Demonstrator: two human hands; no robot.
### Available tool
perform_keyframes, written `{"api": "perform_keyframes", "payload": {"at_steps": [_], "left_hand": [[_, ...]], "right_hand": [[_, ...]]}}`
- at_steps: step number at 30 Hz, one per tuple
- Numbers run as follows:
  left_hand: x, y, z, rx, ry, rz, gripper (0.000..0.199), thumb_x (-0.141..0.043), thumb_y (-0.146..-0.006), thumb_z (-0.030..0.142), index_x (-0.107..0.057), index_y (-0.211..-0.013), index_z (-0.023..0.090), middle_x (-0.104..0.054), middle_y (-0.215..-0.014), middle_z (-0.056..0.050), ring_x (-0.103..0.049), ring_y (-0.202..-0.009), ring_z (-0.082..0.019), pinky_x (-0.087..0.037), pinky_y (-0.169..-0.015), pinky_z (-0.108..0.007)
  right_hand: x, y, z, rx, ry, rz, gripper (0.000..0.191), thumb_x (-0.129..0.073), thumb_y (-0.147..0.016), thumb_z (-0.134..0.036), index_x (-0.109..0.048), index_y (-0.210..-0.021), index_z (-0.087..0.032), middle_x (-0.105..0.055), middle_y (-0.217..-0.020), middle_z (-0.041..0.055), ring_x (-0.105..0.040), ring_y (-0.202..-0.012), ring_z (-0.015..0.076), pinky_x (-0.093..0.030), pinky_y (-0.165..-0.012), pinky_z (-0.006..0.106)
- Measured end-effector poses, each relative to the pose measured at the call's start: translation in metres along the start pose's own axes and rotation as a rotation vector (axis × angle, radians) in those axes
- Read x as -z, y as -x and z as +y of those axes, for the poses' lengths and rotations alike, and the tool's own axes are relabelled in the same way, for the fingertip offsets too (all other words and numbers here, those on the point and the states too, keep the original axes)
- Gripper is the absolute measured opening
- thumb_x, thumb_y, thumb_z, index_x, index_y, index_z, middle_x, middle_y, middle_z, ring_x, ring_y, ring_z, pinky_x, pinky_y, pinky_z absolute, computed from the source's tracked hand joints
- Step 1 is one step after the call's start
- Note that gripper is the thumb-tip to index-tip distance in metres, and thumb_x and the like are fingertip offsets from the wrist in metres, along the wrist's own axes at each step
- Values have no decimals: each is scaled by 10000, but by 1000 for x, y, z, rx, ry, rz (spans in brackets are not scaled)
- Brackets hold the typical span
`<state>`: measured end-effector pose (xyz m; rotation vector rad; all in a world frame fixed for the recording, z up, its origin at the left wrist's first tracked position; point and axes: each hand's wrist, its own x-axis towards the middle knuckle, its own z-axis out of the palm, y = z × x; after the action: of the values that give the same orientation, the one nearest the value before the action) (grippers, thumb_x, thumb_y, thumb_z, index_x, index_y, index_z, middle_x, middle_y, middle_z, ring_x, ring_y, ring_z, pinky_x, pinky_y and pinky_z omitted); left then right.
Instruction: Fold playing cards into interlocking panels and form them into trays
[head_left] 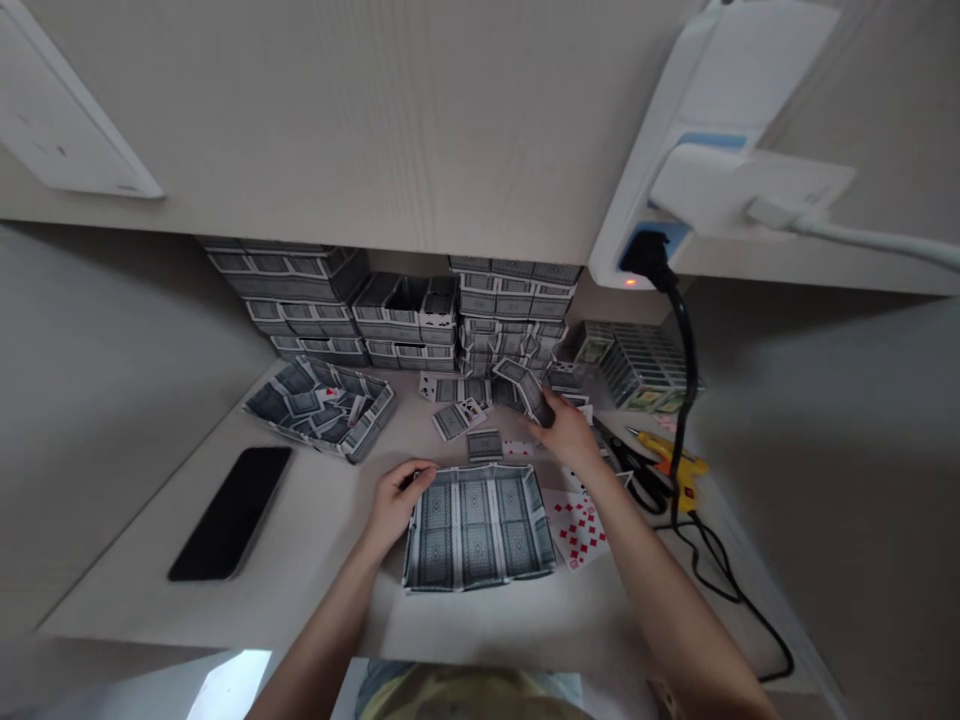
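A shallow open box (480, 535) made of grey-backed playing cards lies at the front of the desk. At its upper left corner, my left hand (397, 505) pinches the rim between thumb and fingers. My right hand (568, 432) is beyond the box, closed on a bent strip of playing cards (523, 385) that is tilted up off the desk. Loose cards lie around it: a face-down card (484, 445), a small fanned pair (459, 417) and a large ten of diamonds (576, 528) partly under my right forearm.
A card tray (319, 408) holding scraps stands left, near a black phone (231, 512). Stacked card boxes (405, 325) line the back. Clear cases (645, 362), scissors (641, 480), a yellow glue gun (679, 470) and its black cable are right. A power strip (652, 190) hangs above.
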<state>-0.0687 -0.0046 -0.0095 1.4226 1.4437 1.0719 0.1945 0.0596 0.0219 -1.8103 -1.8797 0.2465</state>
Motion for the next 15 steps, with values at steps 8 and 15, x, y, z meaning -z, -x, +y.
{"api": "perform_keyframes", "payload": {"at_steps": [8,15], "left_hand": [[-3,2,1,-50,-67,-35,259,-499,-735,364,-635,-812,158,-665,-810,-33,-588,-762,-162,-447,-693,-252],[43,1,22,-554,-663,262,287,-477,-705,152,-604,-952,225,-616,-977,-28,-488,-998,-198,-325,-928,-371]], "right_hand": [[-14,-3,-2,83,-89,107,528,-606,-651,-363,-510,-1144,-197,-524,-1148,110,-509,-1008,251,-428,-821,369],[-16,29,8,-26,-428,97,334,-519,-717,-397,-605,-950,-174,-628,-854,68,-581,-671,164,-473,-606,292]]}}
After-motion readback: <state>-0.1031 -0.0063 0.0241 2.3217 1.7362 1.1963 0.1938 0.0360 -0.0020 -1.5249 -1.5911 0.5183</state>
